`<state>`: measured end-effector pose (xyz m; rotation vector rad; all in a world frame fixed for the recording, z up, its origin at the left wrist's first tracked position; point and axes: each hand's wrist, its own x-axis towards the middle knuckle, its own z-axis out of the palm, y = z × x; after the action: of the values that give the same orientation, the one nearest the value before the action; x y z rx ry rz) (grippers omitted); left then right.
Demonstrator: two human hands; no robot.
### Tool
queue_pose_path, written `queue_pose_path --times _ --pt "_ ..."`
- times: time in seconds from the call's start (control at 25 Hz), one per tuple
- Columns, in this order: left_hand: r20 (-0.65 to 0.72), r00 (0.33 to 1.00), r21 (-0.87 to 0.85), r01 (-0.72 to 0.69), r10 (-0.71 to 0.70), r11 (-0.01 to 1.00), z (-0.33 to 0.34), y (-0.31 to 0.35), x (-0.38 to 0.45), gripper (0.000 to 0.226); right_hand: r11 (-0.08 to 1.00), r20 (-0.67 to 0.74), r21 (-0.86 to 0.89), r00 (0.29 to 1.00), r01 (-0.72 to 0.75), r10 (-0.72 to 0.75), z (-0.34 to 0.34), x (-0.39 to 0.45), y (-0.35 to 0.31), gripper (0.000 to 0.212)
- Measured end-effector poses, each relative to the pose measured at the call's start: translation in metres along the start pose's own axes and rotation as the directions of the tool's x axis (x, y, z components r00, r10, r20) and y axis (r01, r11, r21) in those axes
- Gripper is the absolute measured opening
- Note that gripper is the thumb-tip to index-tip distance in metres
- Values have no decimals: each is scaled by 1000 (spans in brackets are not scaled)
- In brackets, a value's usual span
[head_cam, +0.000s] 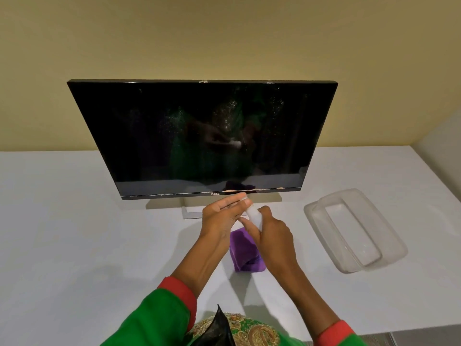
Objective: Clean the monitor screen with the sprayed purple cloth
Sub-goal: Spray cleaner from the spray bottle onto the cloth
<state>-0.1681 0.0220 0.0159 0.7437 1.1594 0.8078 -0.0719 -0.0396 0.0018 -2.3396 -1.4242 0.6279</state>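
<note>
From my head view, I am gripping a small spray bottle (254, 216) in my right hand (272, 231), my left hand (222, 216) pinching its top. The purple cloth (245, 250) is lying on the desk (87, 233) directly beneath both hands, nearer my right, its length running away toward the monitor screen (199, 136) beyond.

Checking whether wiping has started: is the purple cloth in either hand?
No, the purple cloth lies on the table while both hands hold a small white bottle.
</note>
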Motion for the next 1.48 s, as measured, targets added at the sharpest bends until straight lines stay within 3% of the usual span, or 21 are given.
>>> queue_pose_path --times 0.16,0.24,0.28,0.32,0.36,0.44,0.48,0.52,0.56,0.64,0.72,0.84,0.96,1.0,1.08,1.12,1.2,1.32,1.48 --pt "-147 981 -90 118 -130 989 3 -6 1 17 960 -61 -274 995 55 -75 5 -7 -9 46" --pt "-108 966 -130 218 -233 967 -2 -7 5 27 965 -12 -260 999 45 -50 9 -6 -8 47" --pt "-36 959 -146 273 -281 951 -6 -7 8 31 990 51 -136 998 32 -25 10 -5 -6 49" --pt "51 948 -138 318 -314 938 -12 -9 11 32 995 141 96 990 -14 0 11 -4 -2 49" --pt "131 933 -110 351 -336 930 -17 -11 14 32 920 267 368 963 -131 30 11 -4 0 48" --pt "256 905 -77 368 -338 927 -23 -21 17 31 599 511 678 859 -427 34 11 -5 8 46" --pt "277 902 -78 364 -331 928 -25 -26 19 31 469 578 717 816 -515 10 11 -5 11 45" --pt "263 908 -74 357 -327 931 -24 -28 20 32 413 605 726 796 -549 -5 13 -4 14 44" --pt "225 919 -67 347 -325 935 -21 -29 20 34 430 593 729 805 -533 -7 16 -3 16 43" --pt "135 936 -77 337 -325 938 -19 -31 22 36 701 462 621 886 -351 35 23 -1 17 43" --pt "89 942 -101 331 -323 938 -19 -35 25 36 947 280 291 959 -140 55 26 -4 15 42" --pt "67 935 -73 353 -348 933 -11 -38 21 36 992 150 -112 985 -63 79 23 -10 7 47" --pt "-11 946 33 323 -323 946 -20 -24 23 34 985 108 -162 991 -55 73 15 -17 6 44" --pt "-83 962 69 266 -260 962 -37 -16 32 35 992 112 -122 992 -39 52 13 -24 11 44" --pt "-190 973 2 135 -132 991 -88 -1 60 36 978 190 198 982 -59 21 11 -37 25 41" --pt "-164 979 -50 114 -121 992 -105 -2 65 34 906 252 410 968 -104 -3 9 -39 31 40" --pt "-28 980 -66 194 -196 979 -104 -15 51 27 746 307 642 951 -179 -36 10 -36 42 40" --pt "130 939 101 306 -318 946 -72 -43 25 22 624 360 751 926 -216 -113 11 -26 43 44" --pt "185 940 248 237 -286 939 -57 -39 18 19 495 412 821 896 -285 -165 18 -22 51 39"
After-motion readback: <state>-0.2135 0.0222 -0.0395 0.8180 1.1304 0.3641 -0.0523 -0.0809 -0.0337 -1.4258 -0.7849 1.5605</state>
